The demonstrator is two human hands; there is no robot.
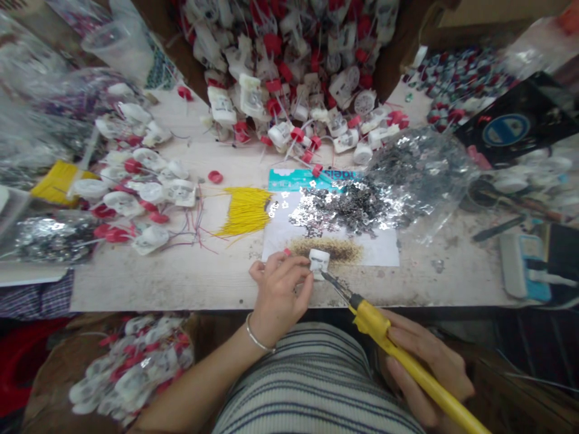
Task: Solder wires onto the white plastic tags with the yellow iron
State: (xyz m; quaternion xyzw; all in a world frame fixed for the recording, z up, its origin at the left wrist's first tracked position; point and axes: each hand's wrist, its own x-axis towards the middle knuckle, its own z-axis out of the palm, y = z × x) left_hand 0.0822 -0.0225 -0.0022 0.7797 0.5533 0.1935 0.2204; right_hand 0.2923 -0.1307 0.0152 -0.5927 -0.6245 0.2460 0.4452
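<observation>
Head view. Directions are clock hours, read from the white housing (319,258) as the dial's centre, 12 pointing away from the wearer. The housing lies at the near edge of a printed sheet (277,238) on the counter (461,265). At 8 o'clock, the left hand (281,289) has its fingers bent and fingertips against the housing; whether they pinch it cannot be told. Between 4 and 5 o'clock, the right hand (427,355) is closed around a yellow-handled tool (377,328), its dark tip at the housing's near edge. A pile of small metal pieces (348,205) occupies 1 o'clock, and yellow wires (248,211) 10 o'clock; beyond the wires lie white-and-red assemblies (140,187). At 12 o'clock, further assemblies spill from a box (407,51); at 3 o'clock stands a blue-and-white device (527,268).
</observation>
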